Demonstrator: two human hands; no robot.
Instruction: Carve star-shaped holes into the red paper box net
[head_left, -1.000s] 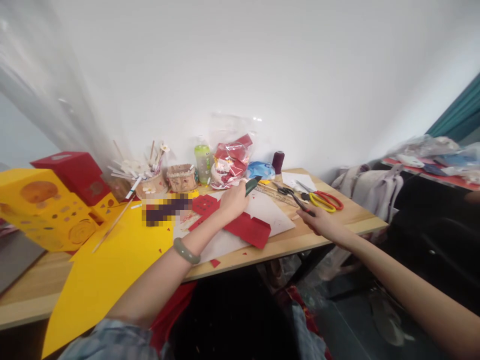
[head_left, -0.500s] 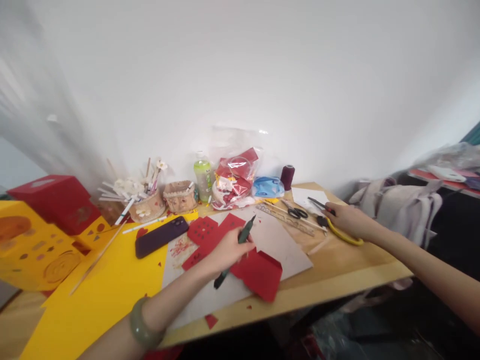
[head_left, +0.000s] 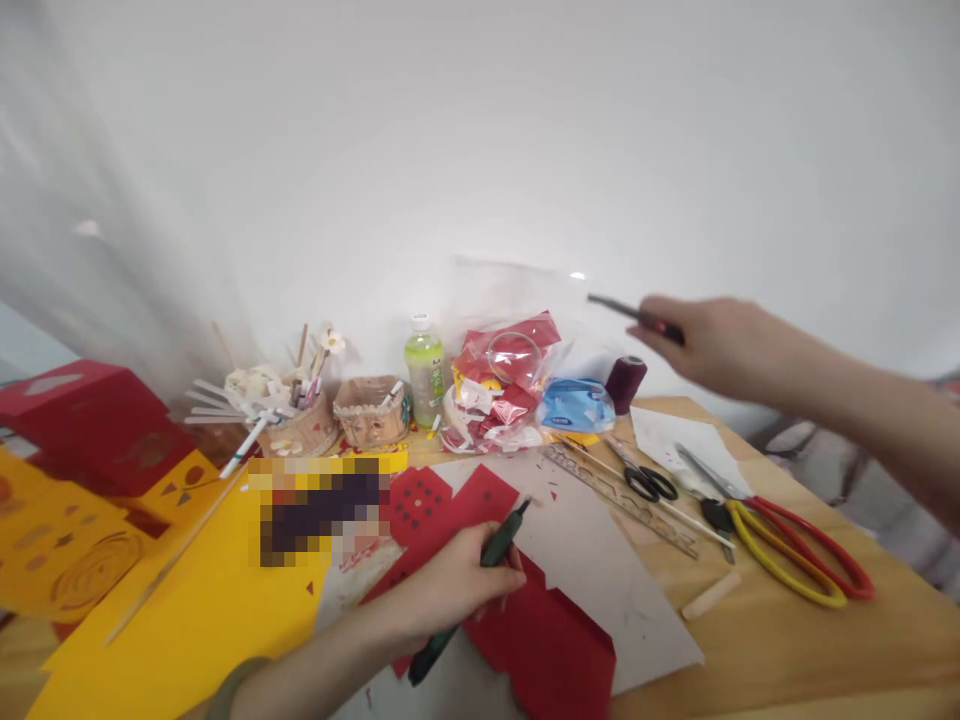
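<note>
My left hand [head_left: 469,580] is closed around a dark green marker [head_left: 431,655], its narrow tip pointing up to the right. It is over a folded red paper cutout [head_left: 555,650] with flaps and punched-looking dots, lying on a grey sheet [head_left: 637,600]. Raised in front of the wall, my right hand [head_left: 694,340] grips a slim dark tool [head_left: 619,305] pointing left; its exact kind is blurred. Below it on the table lie large scissors [head_left: 787,550] with red and yellow handles. Small black scissors [head_left: 649,483] and a patterned ruler [head_left: 622,505] lie to their left.
Yellow paper [head_left: 225,600] covers the left, with a pixelated dark object [head_left: 322,510] on it. A red box [head_left: 82,425] stands far left. Along the wall are a basket [head_left: 371,410], a bottle [head_left: 425,370], a clear bag of scraps [head_left: 502,390], a blue packet [head_left: 576,405] and a thread spool [head_left: 626,383].
My right hand has lifted from beside the large scissors up in front of the wall, carrying the slim dark tool. The large scissors now show fully. My left hand still holds the marker.
</note>
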